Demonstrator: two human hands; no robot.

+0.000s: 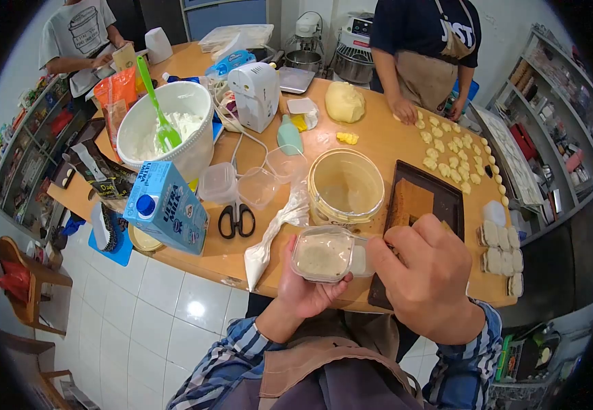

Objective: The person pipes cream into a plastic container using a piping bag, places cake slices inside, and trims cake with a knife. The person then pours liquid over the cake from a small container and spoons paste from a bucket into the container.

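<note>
My left hand [310, 297] holds a small clear plastic cup [322, 254] from below, with something pale beige inside. Its clear flap sticks out to the right, toward my right hand [423, 273]. That hand is closed with the fingers curled in; what they grip, if anything, is hidden. Behind the cup stands a large cream-coloured tub [346, 188]. Left of it lies a filled white piping bag [272, 242]. Partly behind my right hand is a dark baking tray [455, 195] with a brown cake slab [416, 199] on it.
To the left are black scissors [236, 222], a milk carton [168, 208] and a white bowl [201, 113] with a green spatula [156, 102]. A dough ball [344, 102] and small dough pieces [450, 150] lie farther back. Filled cups [501, 249] stand right. Two people work across the table.
</note>
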